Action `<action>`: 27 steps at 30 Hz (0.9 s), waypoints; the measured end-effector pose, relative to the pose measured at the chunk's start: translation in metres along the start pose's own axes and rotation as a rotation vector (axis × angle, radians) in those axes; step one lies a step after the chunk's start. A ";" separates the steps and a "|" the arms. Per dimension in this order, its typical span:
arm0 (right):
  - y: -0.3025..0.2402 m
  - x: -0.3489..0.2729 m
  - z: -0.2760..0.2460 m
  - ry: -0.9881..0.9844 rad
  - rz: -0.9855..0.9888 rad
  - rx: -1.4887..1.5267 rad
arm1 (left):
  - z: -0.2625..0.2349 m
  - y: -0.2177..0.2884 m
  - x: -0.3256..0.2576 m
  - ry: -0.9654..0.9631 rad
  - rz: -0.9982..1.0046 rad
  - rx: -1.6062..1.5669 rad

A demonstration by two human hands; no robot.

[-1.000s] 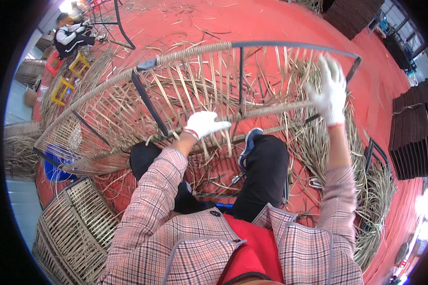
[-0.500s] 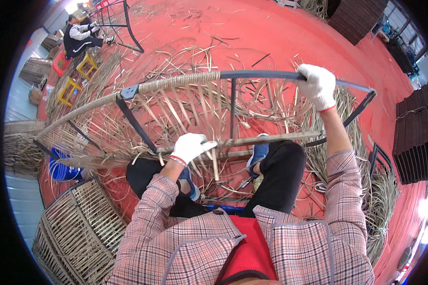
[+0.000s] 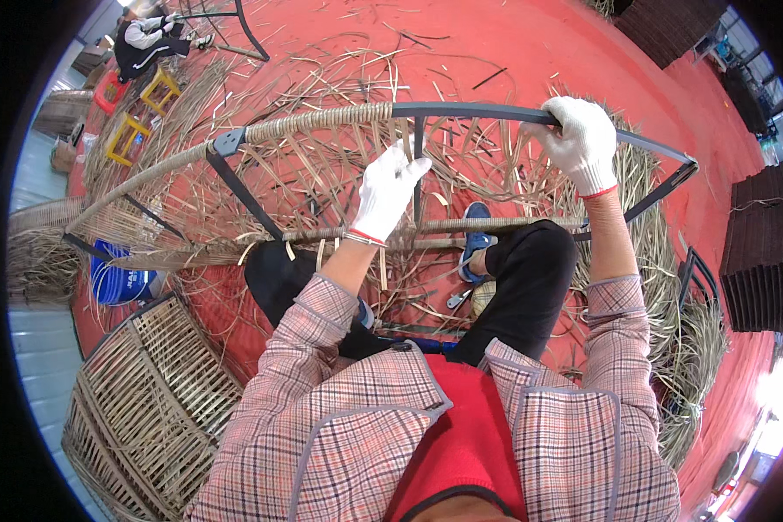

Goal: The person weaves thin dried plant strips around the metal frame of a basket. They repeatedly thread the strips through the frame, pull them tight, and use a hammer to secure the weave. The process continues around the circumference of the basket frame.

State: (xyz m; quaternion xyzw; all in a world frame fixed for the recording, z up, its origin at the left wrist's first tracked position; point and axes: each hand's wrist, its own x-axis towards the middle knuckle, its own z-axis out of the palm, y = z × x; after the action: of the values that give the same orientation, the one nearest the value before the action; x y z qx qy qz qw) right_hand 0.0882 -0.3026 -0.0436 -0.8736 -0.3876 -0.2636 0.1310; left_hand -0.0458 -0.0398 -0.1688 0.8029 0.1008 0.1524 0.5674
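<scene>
A dark metal frame (image 3: pixel 474 110) crosses in front of me above my knees, with its left part wrapped in pale strips. My right hand (image 3: pixel 580 146), in a white knit glove, is closed round the bare top bar near its right end. Below the wrapped top bar is my gloved left hand (image 3: pixel 386 184), beside a dark upright. Its fingers are closed on what looks like a pale weaving strip, mostly hidden by the glove. Several loose strips (image 3: pixel 344 157) hang between the top bar and the wrapped lower bar (image 3: pixel 496 224).
Cut strips (image 3: pixel 357 65) litter the red floor; a thick bundle (image 3: pixel 687 374) lies at right. A woven panel (image 3: pixel 152 391) and blue bucket (image 3: pixel 117 283) are at left. Yellow stools (image 3: pixel 130 139) and a seated person (image 3: pixel 143 39) are farther off. Brown panels (image 3: pixel 761 252) are stacked at right.
My left hand has risen from the lower bar toward the top bar and moved right. My right hand keeps its hold; the frame sits slightly higher in view.
</scene>
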 end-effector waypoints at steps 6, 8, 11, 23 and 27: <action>-0.015 -0.010 -0.019 -0.118 0.050 -0.100 | -0.029 0.023 -0.028 0.057 -0.079 0.033; -0.034 -0.016 -0.027 0.146 -0.071 -0.011 | -0.032 0.037 -0.050 -0.100 -0.076 -0.219; -0.074 -0.023 -0.032 0.237 -0.197 0.127 | -0.036 0.075 -0.089 -0.238 0.031 -0.294; -0.145 0.002 0.017 0.238 -0.366 0.225 | -0.122 0.155 -0.102 -0.494 0.697 -0.054; -0.152 -0.003 0.027 0.322 -0.416 0.163 | -0.138 0.138 -0.031 0.092 0.969 0.665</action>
State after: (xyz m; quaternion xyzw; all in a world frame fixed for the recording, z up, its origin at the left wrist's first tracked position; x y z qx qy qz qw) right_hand -0.0167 -0.1916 -0.0637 -0.7085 -0.5528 -0.3884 0.2039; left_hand -0.1253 0.0249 0.0001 0.8848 -0.2105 0.3892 0.1459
